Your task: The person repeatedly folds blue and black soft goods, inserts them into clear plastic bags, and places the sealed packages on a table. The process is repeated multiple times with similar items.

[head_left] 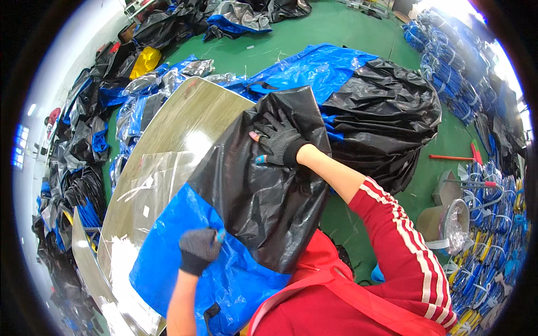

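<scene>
A large folded bag of woven plastic sheet, black in its upper part [252,207] and blue in its lower part [185,246], lies across the table in front of me. On the black part my right hand [280,139], in a dark dotted glove with bare or taped fingertips, rests flat with fingers spread. My left hand [200,250], gloved the same way, is curled closed over the blue part. Whatever its fingers may hold is hidden. A short black strap [212,311] shows near the bag's lower edge.
The table [185,112] has a wood-grain top, with clear plastic bags [154,185] on it. A big blue and black pile of sheeting [386,106] lies beyond. Tied blue bundles [448,61] line the right, near a bin [448,224] and a red-handled tool [448,158].
</scene>
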{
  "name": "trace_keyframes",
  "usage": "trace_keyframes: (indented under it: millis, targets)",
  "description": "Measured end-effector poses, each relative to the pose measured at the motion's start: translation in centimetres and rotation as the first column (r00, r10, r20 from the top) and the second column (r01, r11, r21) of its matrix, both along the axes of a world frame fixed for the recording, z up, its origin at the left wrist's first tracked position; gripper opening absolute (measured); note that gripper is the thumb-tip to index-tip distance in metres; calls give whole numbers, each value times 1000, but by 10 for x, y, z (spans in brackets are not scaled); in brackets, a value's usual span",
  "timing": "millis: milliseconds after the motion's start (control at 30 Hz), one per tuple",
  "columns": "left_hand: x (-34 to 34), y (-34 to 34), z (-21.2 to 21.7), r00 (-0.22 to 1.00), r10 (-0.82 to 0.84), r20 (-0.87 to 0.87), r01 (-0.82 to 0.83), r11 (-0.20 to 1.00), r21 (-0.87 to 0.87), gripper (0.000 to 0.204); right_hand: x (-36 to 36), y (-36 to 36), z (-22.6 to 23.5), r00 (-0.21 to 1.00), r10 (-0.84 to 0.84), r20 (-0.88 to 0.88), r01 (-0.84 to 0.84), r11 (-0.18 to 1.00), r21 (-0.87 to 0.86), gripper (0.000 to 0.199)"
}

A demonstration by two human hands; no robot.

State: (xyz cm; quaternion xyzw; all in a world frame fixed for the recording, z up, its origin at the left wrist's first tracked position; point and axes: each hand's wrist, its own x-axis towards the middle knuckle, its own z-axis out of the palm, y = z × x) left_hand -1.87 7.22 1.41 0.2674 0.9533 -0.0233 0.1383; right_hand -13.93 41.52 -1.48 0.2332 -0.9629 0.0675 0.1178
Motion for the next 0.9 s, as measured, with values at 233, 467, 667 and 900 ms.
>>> trace_keyframes:
  millis: [233,467,667,900]
  targets:
    - [-115,165,23,836,-314,-450,511,745,429,68,26,101,-8,701,-655,-283,112,493,-863,30]
    - [-127,208,-47,877,-376,-300,470,800,372,79,23,117,-25,946,-249,208,255,174,-951,26]
    - [-127,198,-78,842,-358,-404,526,711,467,79,-5,114,-9,868,-463,183,425,500,-755,63]
    - [-129,197,-77,825,-367,-430,545,719,432,75,17,118,2,874,-433,221,452,556,-698,82]
